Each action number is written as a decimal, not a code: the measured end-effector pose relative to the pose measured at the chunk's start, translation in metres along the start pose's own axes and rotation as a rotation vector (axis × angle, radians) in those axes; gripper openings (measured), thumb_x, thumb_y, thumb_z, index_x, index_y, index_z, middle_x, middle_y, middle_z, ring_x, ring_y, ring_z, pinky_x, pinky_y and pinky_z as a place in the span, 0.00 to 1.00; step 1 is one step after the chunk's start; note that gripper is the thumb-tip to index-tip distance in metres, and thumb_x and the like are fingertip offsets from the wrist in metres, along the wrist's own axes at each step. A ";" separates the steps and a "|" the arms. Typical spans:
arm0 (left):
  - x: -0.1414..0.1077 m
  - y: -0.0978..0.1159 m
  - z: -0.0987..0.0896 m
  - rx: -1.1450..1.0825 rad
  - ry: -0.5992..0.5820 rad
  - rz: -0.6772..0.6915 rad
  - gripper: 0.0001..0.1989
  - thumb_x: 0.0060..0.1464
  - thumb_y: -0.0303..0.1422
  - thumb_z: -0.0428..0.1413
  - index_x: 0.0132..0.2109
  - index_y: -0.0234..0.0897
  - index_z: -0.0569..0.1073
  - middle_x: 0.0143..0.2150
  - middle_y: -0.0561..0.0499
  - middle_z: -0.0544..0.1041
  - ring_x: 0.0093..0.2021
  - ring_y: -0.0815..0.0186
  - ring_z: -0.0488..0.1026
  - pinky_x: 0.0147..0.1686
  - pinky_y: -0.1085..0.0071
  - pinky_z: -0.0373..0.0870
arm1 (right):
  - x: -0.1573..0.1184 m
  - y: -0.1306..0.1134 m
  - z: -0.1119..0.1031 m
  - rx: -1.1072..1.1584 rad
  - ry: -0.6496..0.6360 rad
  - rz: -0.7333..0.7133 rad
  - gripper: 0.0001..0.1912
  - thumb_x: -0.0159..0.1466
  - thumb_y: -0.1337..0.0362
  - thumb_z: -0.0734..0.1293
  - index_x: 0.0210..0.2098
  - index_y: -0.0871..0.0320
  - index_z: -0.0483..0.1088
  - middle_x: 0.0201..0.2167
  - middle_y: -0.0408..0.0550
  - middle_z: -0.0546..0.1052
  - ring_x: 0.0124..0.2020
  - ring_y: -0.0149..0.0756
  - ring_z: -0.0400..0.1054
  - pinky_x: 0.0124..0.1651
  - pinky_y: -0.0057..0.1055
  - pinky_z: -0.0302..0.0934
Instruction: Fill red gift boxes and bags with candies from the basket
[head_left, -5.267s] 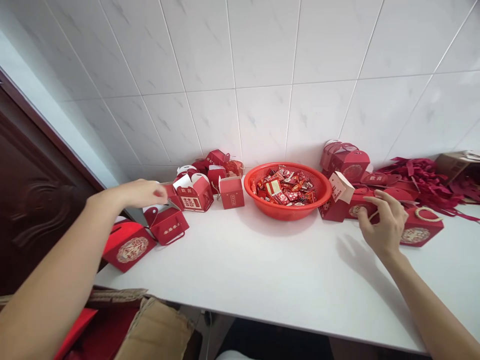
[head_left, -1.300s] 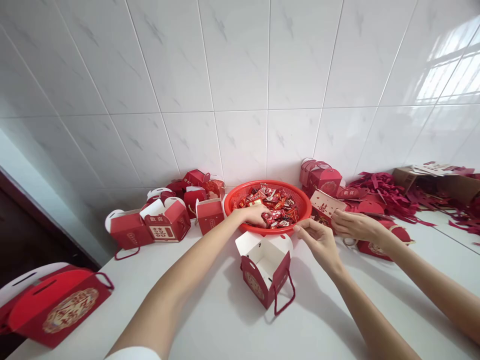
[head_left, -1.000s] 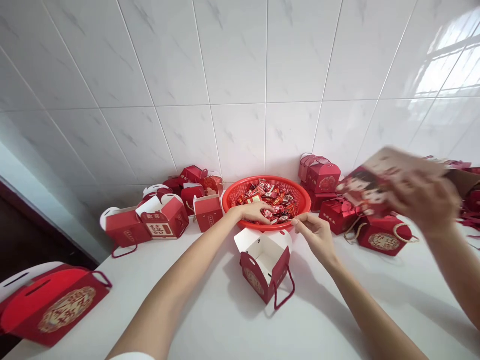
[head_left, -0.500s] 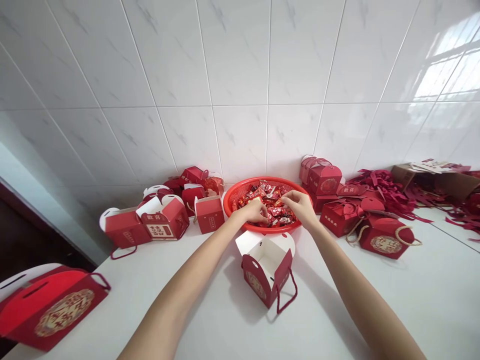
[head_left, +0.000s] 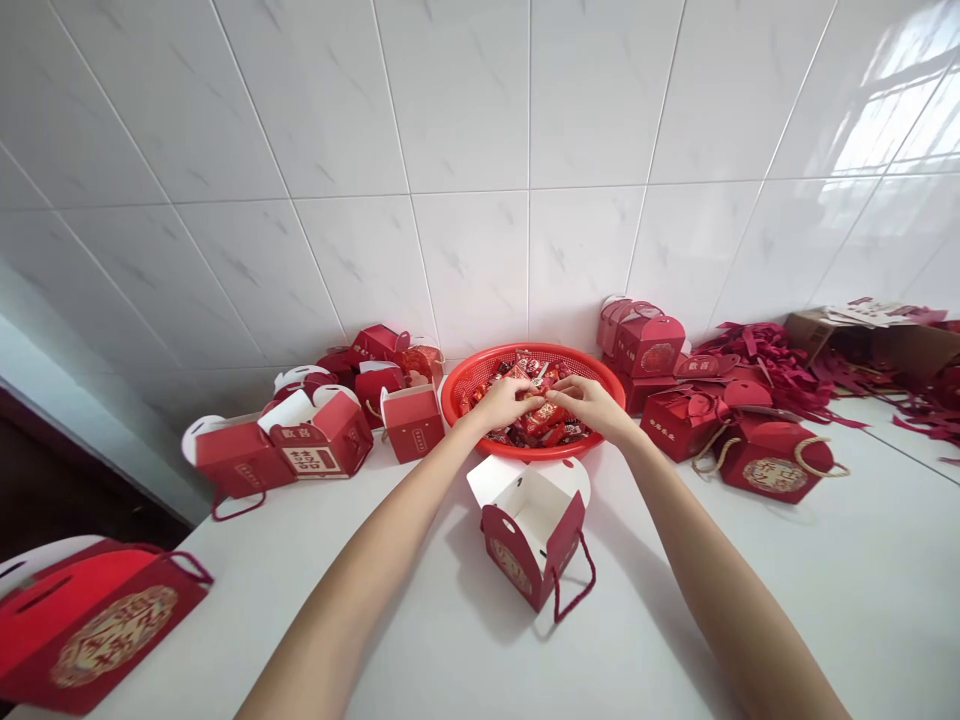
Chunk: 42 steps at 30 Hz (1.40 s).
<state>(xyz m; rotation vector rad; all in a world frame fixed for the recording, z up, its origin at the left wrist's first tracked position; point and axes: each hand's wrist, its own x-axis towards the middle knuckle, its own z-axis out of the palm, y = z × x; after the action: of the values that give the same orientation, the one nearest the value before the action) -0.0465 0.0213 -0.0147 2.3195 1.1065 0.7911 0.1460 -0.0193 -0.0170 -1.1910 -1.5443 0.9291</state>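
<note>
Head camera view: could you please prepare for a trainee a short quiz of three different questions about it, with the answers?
1. Choose one. Where are the left hand and the right hand?
A) On the tiled wall
B) Over the candies in the basket
C) On the far-right cardboard box

2. True or false: the open box in front of the basket shows no candies inside.

3. Fill in the colour: this open box is white inside and ____ outside.

Key: 1 B; 2 true; 3 red.
</note>
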 end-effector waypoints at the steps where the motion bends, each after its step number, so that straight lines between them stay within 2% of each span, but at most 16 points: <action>1: 0.000 0.000 0.000 -0.032 0.028 0.034 0.13 0.57 0.40 0.57 0.35 0.35 0.78 0.32 0.50 0.79 0.36 0.61 0.74 0.38 0.69 0.69 | 0.000 0.000 0.001 0.014 -0.007 -0.002 0.14 0.51 0.54 0.75 0.30 0.57 0.74 0.23 0.41 0.75 0.27 0.35 0.68 0.29 0.29 0.58; 4: 0.000 -0.001 0.000 -0.130 0.104 0.082 0.13 0.59 0.40 0.55 0.39 0.35 0.77 0.38 0.48 0.80 0.41 0.60 0.75 0.45 0.67 0.70 | 0.000 0.001 0.003 0.076 0.011 -0.009 0.15 0.47 0.55 0.78 0.26 0.56 0.73 0.20 0.39 0.72 0.26 0.34 0.67 0.29 0.30 0.59; 6: 0.000 -0.002 0.000 -0.174 0.140 0.028 0.13 0.59 0.40 0.56 0.45 0.35 0.76 0.43 0.47 0.80 0.44 0.60 0.76 0.48 0.66 0.70 | 0.002 0.004 0.003 0.130 0.068 -0.012 0.15 0.46 0.56 0.78 0.25 0.56 0.71 0.21 0.40 0.73 0.26 0.35 0.68 0.31 0.31 0.62; 8: 0.000 -0.004 0.001 -0.164 0.126 -0.073 0.17 0.57 0.40 0.59 0.50 0.35 0.74 0.43 0.46 0.80 0.42 0.60 0.77 0.46 0.65 0.72 | 0.004 0.006 0.002 0.192 0.154 -0.015 0.16 0.47 0.55 0.77 0.27 0.55 0.70 0.24 0.41 0.75 0.28 0.35 0.70 0.33 0.32 0.65; 10: -0.001 -0.004 0.002 -0.097 0.015 -0.145 0.17 0.53 0.39 0.62 0.48 0.36 0.75 0.40 0.48 0.81 0.39 0.60 0.78 0.42 0.67 0.73 | 0.005 0.007 0.000 0.261 0.251 -0.019 0.16 0.48 0.55 0.77 0.28 0.55 0.69 0.26 0.40 0.76 0.30 0.35 0.71 0.35 0.32 0.66; 14: -0.002 -0.004 0.004 0.064 -0.435 -0.185 0.07 0.44 0.32 0.64 0.34 0.37 0.79 0.34 0.51 0.82 0.37 0.60 0.78 0.37 0.72 0.71 | 0.007 0.007 -0.005 0.418 0.388 -0.009 0.17 0.47 0.55 0.77 0.28 0.54 0.67 0.27 0.40 0.77 0.31 0.36 0.73 0.34 0.31 0.68; 16: -0.002 -0.003 0.004 0.103 -0.533 -0.178 0.09 0.41 0.28 0.64 0.34 0.38 0.80 0.36 0.51 0.82 0.38 0.60 0.78 0.37 0.73 0.70 | 0.008 0.005 -0.006 0.499 0.417 0.002 0.16 0.47 0.57 0.77 0.29 0.54 0.68 0.26 0.40 0.78 0.31 0.36 0.74 0.34 0.31 0.70; 20: -0.002 0.000 0.005 0.176 -0.556 -0.153 0.15 0.37 0.26 0.62 0.37 0.40 0.81 0.38 0.51 0.83 0.39 0.60 0.77 0.38 0.73 0.69 | 0.011 0.002 -0.006 0.650 0.428 0.037 0.12 0.51 0.58 0.75 0.28 0.54 0.69 0.26 0.41 0.79 0.31 0.36 0.76 0.36 0.32 0.73; 24: -0.001 0.001 0.005 0.248 -0.607 -0.272 0.10 0.36 0.30 0.62 0.32 0.39 0.81 0.33 0.51 0.82 0.32 0.62 0.75 0.31 0.73 0.66 | 0.016 0.002 -0.002 0.747 0.403 0.108 0.10 0.54 0.59 0.74 0.29 0.54 0.70 0.26 0.43 0.80 0.30 0.40 0.77 0.31 0.35 0.74; 29: -0.001 0.008 0.003 0.256 -0.642 -0.315 0.04 0.39 0.33 0.61 0.26 0.39 0.78 0.27 0.51 0.79 0.28 0.63 0.71 0.28 0.72 0.64 | 0.020 0.002 0.003 0.814 0.393 0.187 0.06 0.55 0.62 0.72 0.29 0.54 0.71 0.25 0.42 0.80 0.29 0.38 0.77 0.29 0.32 0.73; 35: -0.004 0.026 -0.004 0.057 -0.745 -0.342 0.09 0.46 0.38 0.56 0.25 0.39 0.75 0.30 0.53 0.77 0.30 0.64 0.69 0.31 0.71 0.64 | 0.019 -0.001 0.003 0.860 0.404 0.225 0.02 0.55 0.66 0.70 0.28 0.54 0.72 0.24 0.42 0.80 0.29 0.37 0.76 0.29 0.31 0.73; 38: -0.004 0.027 -0.005 0.016 -0.790 -0.309 0.10 0.47 0.36 0.53 0.22 0.39 0.71 0.27 0.53 0.74 0.29 0.65 0.66 0.30 0.71 0.64 | 0.018 -0.001 0.004 0.860 0.400 0.221 0.03 0.54 0.67 0.70 0.27 0.54 0.71 0.24 0.41 0.80 0.28 0.37 0.76 0.29 0.30 0.72; 42: -0.004 0.020 -0.005 0.009 -0.781 -0.213 0.09 0.49 0.34 0.52 0.28 0.39 0.77 0.33 0.54 0.78 0.35 0.64 0.71 0.38 0.71 0.66 | 0.017 0.000 0.003 0.844 0.385 0.198 0.04 0.53 0.67 0.71 0.27 0.54 0.71 0.24 0.41 0.80 0.29 0.36 0.76 0.28 0.29 0.71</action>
<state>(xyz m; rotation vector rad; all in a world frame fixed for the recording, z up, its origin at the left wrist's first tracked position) -0.0413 0.0072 -0.0002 2.1427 0.9466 -0.2064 0.1415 -0.0033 -0.0141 -0.8287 -0.6086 1.2229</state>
